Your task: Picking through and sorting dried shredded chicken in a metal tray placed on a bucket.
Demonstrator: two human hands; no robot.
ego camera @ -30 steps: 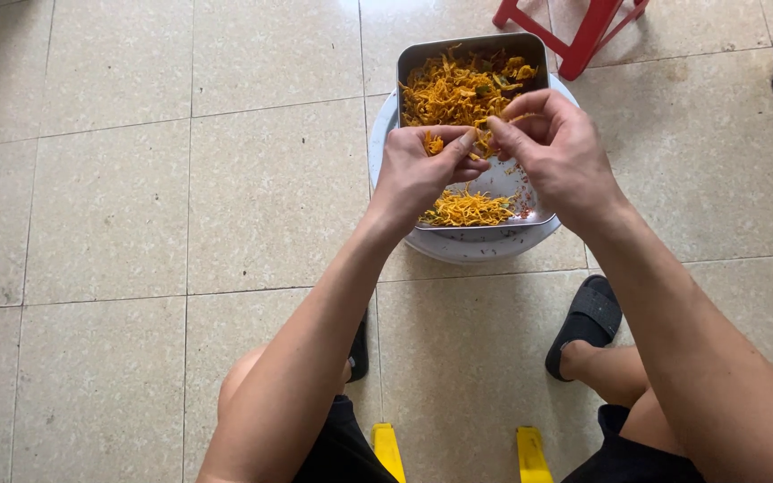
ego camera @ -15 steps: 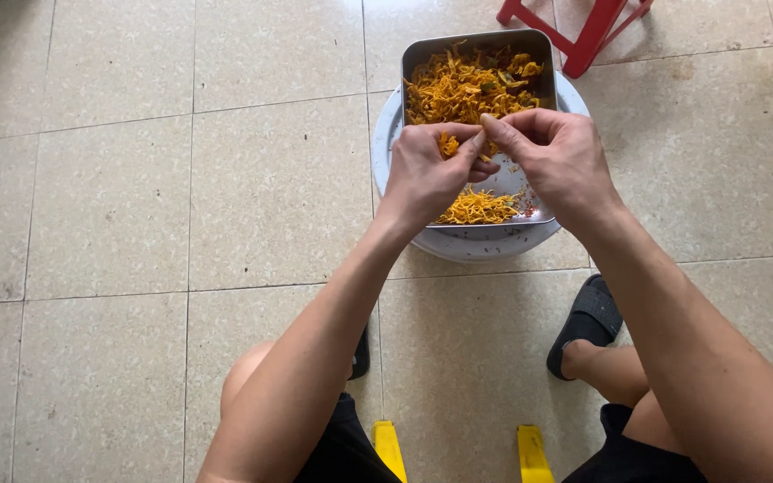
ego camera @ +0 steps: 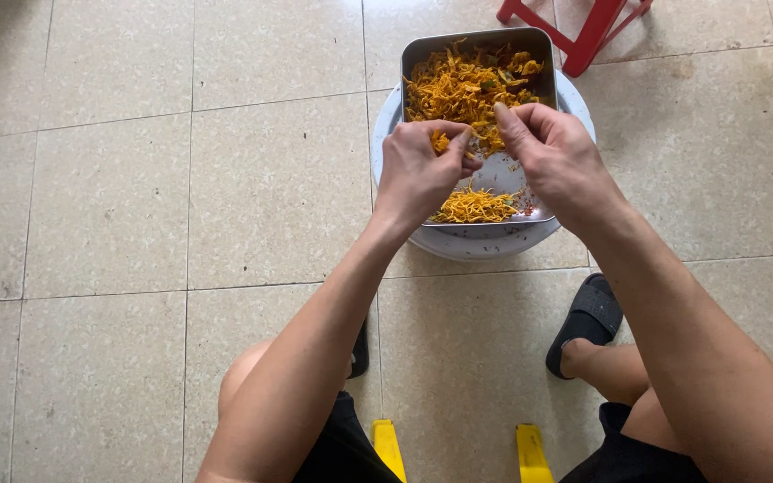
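- The metal tray (ego camera: 422, 55) sits on a white round basin (ego camera: 574, 98) on the floor, within reach of the seated person.
- Left hand (ego camera: 418, 170) hovers over the tray's middle, fingers (ego camera: 458, 143) pinched on an orange strand (ego camera: 441, 141).
- Right hand (ego camera: 555, 156), beside it over the tray, has its fingers curled near that strand; whether they grip it I cannot tell.
- Sorted orange shreds (ego camera: 474, 206) lie at the tray's near end, the unsorted heap (ego camera: 467, 85) at its far end.

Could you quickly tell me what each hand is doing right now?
Left hand: pinched shut on orange strands.
Right hand: fingers curled over the metal tray; grip unclear.

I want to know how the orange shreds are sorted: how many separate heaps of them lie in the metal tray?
2. A big heap fills the far end of the metal tray; a smaller heap lies at the near end. The hands may hide more between them.
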